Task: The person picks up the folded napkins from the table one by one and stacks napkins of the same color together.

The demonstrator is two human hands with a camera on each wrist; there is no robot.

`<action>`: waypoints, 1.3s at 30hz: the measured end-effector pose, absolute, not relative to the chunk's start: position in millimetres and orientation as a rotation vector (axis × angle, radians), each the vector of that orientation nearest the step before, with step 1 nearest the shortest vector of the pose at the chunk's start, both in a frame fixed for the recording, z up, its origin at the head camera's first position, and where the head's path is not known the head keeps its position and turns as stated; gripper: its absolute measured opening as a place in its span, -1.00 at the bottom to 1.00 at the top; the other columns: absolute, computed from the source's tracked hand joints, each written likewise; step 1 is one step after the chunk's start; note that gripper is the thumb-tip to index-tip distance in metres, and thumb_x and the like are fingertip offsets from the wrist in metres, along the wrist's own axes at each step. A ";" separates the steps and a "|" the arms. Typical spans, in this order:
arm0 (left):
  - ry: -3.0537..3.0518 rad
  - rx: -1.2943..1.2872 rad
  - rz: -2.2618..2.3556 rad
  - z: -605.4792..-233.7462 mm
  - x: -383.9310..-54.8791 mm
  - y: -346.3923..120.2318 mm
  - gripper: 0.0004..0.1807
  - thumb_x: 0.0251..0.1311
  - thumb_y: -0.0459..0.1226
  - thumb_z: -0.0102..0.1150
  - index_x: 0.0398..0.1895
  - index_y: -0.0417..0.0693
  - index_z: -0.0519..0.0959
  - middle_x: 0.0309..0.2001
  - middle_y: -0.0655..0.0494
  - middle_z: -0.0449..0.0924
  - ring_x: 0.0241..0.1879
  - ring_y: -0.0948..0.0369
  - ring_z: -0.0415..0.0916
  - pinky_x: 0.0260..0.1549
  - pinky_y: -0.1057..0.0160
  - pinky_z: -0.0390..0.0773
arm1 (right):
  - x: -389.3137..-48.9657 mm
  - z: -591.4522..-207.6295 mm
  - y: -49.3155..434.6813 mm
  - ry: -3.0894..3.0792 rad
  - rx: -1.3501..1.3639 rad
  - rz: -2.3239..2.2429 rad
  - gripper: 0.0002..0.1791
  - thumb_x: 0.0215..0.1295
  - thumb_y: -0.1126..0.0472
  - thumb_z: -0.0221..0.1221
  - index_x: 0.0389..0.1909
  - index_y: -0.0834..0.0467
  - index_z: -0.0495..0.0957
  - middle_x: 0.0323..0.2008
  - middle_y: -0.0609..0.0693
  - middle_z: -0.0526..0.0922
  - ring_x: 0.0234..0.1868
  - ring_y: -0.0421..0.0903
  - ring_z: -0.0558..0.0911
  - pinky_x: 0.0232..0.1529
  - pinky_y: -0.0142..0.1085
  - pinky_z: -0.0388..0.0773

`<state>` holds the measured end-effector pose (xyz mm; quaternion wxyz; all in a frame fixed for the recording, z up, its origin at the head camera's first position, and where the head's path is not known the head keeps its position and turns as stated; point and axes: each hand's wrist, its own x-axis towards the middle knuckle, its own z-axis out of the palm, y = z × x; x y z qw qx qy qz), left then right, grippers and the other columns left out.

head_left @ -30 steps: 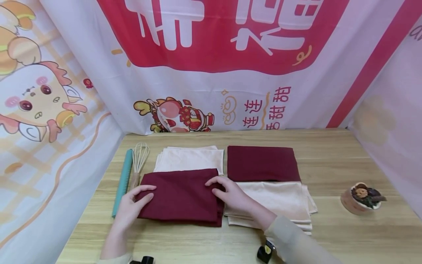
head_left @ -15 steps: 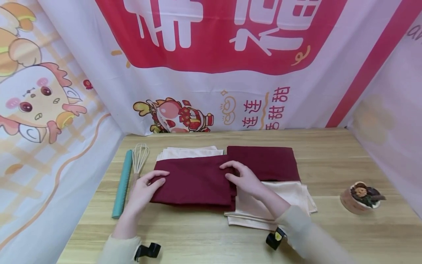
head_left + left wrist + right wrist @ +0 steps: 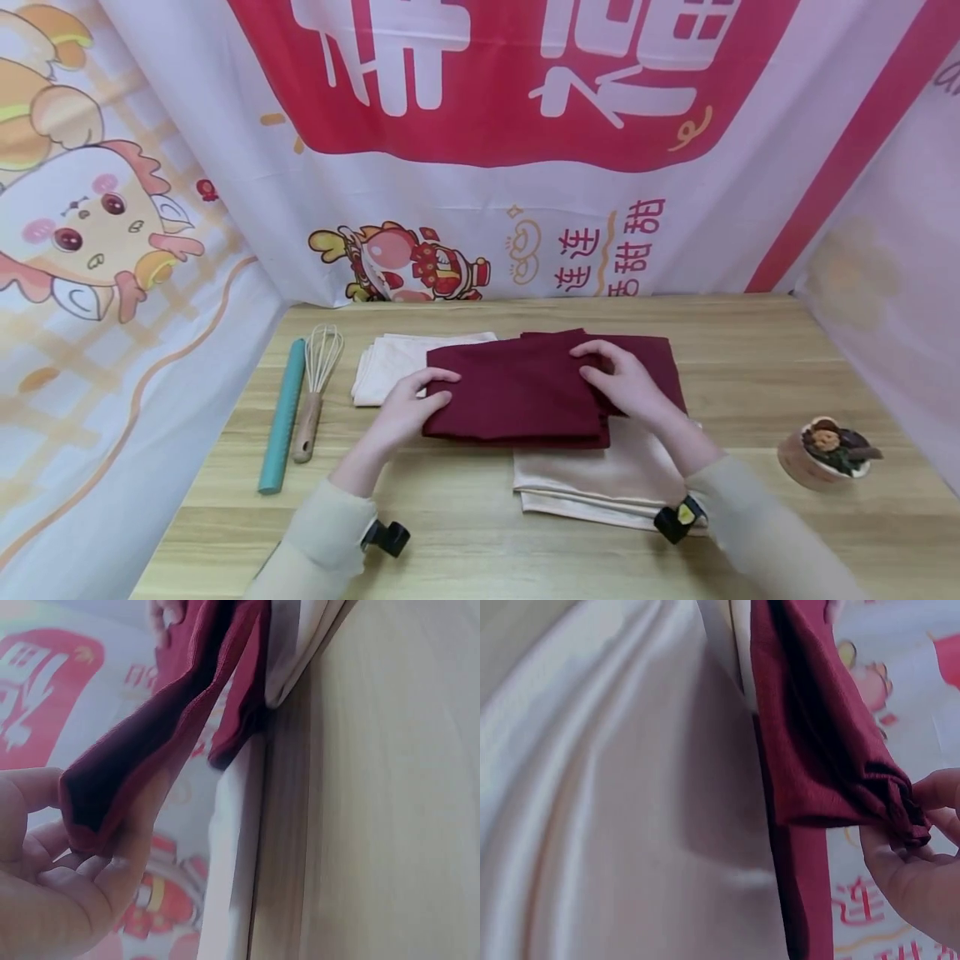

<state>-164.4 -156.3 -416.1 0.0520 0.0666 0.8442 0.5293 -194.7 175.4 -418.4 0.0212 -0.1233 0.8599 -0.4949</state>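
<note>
A folded dark red cloth (image 3: pixel 517 387) hangs between my two hands, lifted above the table. My left hand (image 3: pixel 412 408) pinches its left edge, thumb on the near face; the left wrist view shows the cloth's folded layers (image 3: pixel 142 742) sagging away from the fingers. At the right edge my right hand (image 3: pixel 626 383) grips the bunched corner, seen close in the right wrist view. Behind and below it lies another dark red folded cloth (image 3: pixel 660 362), partly hidden. In front of that is a stack of cream satin cloths (image 3: pixel 585 483), partly covered by the held cloth.
Another cream folded stack (image 3: pixel 382 371) lies at the back left, partly hidden by the held cloth. Farther left are a whisk (image 3: pixel 315 392) and a teal rod (image 3: pixel 283 417). A small tub with dark dried pieces (image 3: pixel 813 458) stands on the right. Printed curtains (image 3: pixel 480 233) enclose the table.
Both hands have carried the dark red cloth up and to the right, from in front of the left cream stack to over the right-hand cloths. The whisk handle is now uncovered.
</note>
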 end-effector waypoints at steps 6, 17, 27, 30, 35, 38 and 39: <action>2.554 0.277 1.600 -413.5 -176.4 -118.4 -0.73 0.20 -0.37 0.16 -0.03 0.00 0.63 0.11 0.02 0.52 0.11 0.11 0.36 0.11 0.06 0.30 | -198.3 -413.8 206.5 2.755 -0.325 -1.532 -0.73 0.34 0.35 0.09 0.04 0.20 0.54 0.08 0.22 0.51 -0.02 0.03 0.45 -0.03 -0.27 0.33; 2.512 0.359 1.505 -431.3 -211.4 -64.4 -0.70 0.22 -0.36 0.12 0.00 0.03 0.62 0.13 0.01 0.48 -0.17 0.19 0.32 -0.12 0.24 0.33 | -206.1 -418.7 248.9 2.782 -0.160 -1.604 -0.70 0.35 0.43 -0.01 0.07 0.34 0.47 0.21 0.34 0.36 0.04 0.15 0.40 -0.05 -0.22 0.33; 2.542 0.325 1.453 -442.5 -231.2 -37.0 -0.68 0.21 -0.42 0.09 0.01 -0.04 0.62 0.16 -0.03 0.48 0.08 0.14 0.36 0.07 0.19 0.34 | -216.1 -427.7 263.4 2.944 -0.167 -1.498 -0.73 0.35 0.47 -0.01 0.03 0.40 0.47 0.16 0.46 0.36 0.19 0.31 0.31 0.14 0.14 0.21; 2.550 0.318 1.436 -444.3 -230.4 -33.4 -0.68 0.21 -0.44 0.10 0.02 -0.08 0.61 0.15 -0.06 0.49 0.11 0.11 0.36 0.09 0.17 0.35 | -219.4 -436.7 266.4 2.972 -0.190 -1.503 -0.74 0.31 0.52 0.01 -0.01 0.43 0.49 0.12 0.47 0.39 0.21 0.33 0.30 0.18 0.15 0.19; 2.575 0.325 1.401 -448.0 -226.6 -30.7 -0.68 0.22 -0.46 0.10 0.04 -0.12 0.58 0.17 -0.10 0.47 0.20 0.05 0.33 0.15 0.10 0.33 | -224.4 -454.1 271.1 2.957 -0.138 -1.521 -0.74 0.30 0.53 0.01 -0.01 0.43 0.49 0.13 0.46 0.39 0.22 0.32 0.29 0.21 0.15 0.16; 2.615 0.332 1.361 -452.2 -226.3 -30.1 -0.68 0.21 -0.46 0.11 0.03 -0.10 0.59 0.16 -0.09 0.48 0.21 0.04 0.33 0.16 0.10 0.32 | -226.5 -461.5 272.6 2.932 -0.101 -1.518 -0.73 0.31 0.52 0.01 0.00 0.41 0.48 0.15 0.45 0.38 0.22 0.31 0.29 0.20 0.15 0.17; 2.627 0.329 1.351 -453.5 -226.6 -29.8 -0.68 0.21 -0.46 0.11 0.03 -0.10 0.59 0.16 -0.09 0.49 0.20 0.04 0.33 0.16 0.11 0.32 | -227.3 -463.2 272.8 2.929 -0.097 -1.514 -0.73 0.30 0.52 0.01 0.00 0.41 0.48 0.15 0.45 0.38 0.22 0.31 0.29 0.21 0.15 0.17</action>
